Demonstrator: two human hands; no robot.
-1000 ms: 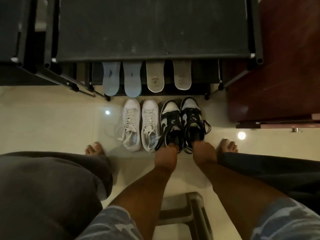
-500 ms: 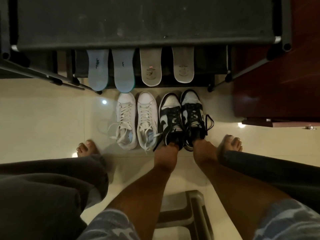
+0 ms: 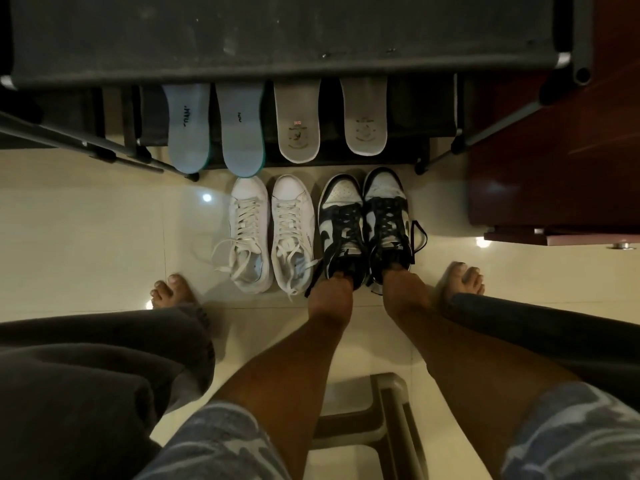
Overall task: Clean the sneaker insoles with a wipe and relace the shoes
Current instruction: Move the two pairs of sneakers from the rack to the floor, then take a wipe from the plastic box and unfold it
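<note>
Shoe rack [image 3: 277,36]: big and black, across the top of the frame.
Floor [image 3: 86,237]: pale shiny tiles; all the shoes stand on it.
Stool [image 3: 391,410]: bottom middle, between the arms.
White sneakers [image 3: 249,230]: middle of the frame, side by side, toes to the rack. Their white laces [image 3: 221,251] are untied and spread out on the tiles.
Black and white sneakers [image 3: 386,209]: just right of the white pair, touching each other. They look light, with soft tops and stiff soles; the heel rim is a good place to hold.
What is in the shoes: fingers only, in the black and white pair. Whether anything else lies inside is too dark to tell.
Blue insoles [image 3: 187,133]: two, sticking out from under the rack, upper middle left. Thin, bendy and light, probably; best held by the edges.
Grey insoles [image 3: 298,129]: two, right of the blue ones, also out of the shoes.
Left hand [image 3: 330,292]: fingers dip into the left black and white sneaker. They are hidden, so a grip cannot be told.
Right hand [image 3: 403,285]: the same, in the right one.
Black lace ends [image 3: 419,237]: loose, beside the right shoe.
</note>
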